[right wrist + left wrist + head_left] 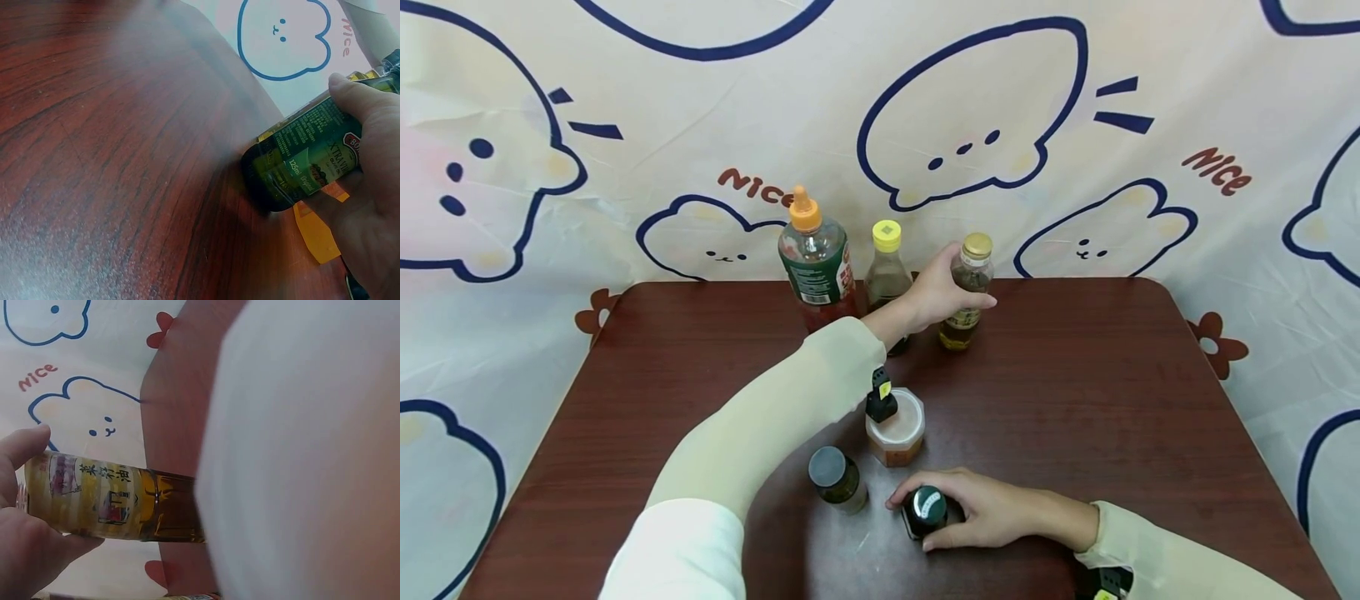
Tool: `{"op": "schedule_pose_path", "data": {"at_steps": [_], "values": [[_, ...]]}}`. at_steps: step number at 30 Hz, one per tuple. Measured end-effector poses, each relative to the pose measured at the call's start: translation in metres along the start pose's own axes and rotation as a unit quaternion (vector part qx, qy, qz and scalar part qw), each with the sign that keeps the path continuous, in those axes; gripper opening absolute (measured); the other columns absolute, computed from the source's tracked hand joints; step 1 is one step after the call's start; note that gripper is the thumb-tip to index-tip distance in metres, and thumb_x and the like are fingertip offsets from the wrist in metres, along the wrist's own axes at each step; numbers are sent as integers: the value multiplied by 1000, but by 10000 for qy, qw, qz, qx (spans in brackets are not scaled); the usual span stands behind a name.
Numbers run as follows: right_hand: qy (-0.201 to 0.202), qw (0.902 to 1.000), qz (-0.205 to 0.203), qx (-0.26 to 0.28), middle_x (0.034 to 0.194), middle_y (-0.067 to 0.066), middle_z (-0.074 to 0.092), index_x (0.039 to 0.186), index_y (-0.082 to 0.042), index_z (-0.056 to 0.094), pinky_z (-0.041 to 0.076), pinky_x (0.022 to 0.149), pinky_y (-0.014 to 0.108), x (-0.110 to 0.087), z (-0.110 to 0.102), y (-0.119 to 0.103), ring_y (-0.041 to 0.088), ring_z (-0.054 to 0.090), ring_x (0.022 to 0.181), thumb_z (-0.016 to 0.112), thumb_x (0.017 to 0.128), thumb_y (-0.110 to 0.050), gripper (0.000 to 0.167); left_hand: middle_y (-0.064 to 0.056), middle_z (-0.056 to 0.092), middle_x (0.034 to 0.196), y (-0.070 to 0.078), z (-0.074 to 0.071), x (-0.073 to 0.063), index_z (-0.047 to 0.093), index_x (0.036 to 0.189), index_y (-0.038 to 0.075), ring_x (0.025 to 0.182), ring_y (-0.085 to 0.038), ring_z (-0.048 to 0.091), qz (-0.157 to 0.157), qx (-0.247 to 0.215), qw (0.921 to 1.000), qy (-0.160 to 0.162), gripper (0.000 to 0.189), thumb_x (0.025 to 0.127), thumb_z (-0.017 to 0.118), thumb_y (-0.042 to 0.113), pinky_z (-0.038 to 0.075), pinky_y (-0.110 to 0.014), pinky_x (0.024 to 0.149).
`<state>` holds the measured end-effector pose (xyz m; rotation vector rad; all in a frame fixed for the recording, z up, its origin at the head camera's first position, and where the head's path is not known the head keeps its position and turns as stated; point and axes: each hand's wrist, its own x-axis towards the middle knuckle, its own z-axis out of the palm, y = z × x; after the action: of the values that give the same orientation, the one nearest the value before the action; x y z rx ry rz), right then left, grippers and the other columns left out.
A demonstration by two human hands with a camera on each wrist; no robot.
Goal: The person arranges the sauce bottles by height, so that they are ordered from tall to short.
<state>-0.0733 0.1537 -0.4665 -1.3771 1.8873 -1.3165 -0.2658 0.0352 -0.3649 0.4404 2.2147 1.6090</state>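
Observation:
At the back of the table my left hand grips a clear bottle of golden oil with a gold cap, fingers and thumb around its upper part. In the left wrist view its yellow label with Chinese characters faces the camera. Near the front, my right hand holds a small dark green olive oil bottle, thumb on one side and fingers on the other. The right wrist view shows its green label, marked 125ml, and its base close over the wood.
Beside the left forearm stand an orange-capped sauce bottle and a yellow-capped bottle. A white-lidded jar sits mid-table, behind a grey-capped dark jar. A patterned curtain hangs behind the brown table.

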Motion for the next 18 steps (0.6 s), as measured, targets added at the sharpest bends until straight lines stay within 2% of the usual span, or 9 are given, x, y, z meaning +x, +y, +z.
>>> {"op": "schedule_pose_path", "data": {"at_steps": [6,12,18], "values": [[33,9999,-66,-144,136,7,62,141,-13,50,48,102,28,-1,3,7,17,60,124,76,93,-10,55,-9,53,143,-6,-1,-2,42,145,9,133,-26,50,9,61,10000,13,73,86,83,10,40,-47,112],[9,10000,33,-78,135,9,63,140,-11,51,48,102,29,-2,2,7,18,60,123,76,92,-7,54,-10,53,142,-10,-1,-2,41,146,8,132,-26,51,78,-14,10000,24,73,86,82,7,41,-46,111],[27,10000,-14,-80,137,7,62,142,-14,50,48,102,29,-1,2,5,15,59,125,75,93,-11,55,-10,53,142,-11,0,-2,41,146,8,133,-25,51,77,-74,9999,68,72,87,81,6,40,-45,112]]}}
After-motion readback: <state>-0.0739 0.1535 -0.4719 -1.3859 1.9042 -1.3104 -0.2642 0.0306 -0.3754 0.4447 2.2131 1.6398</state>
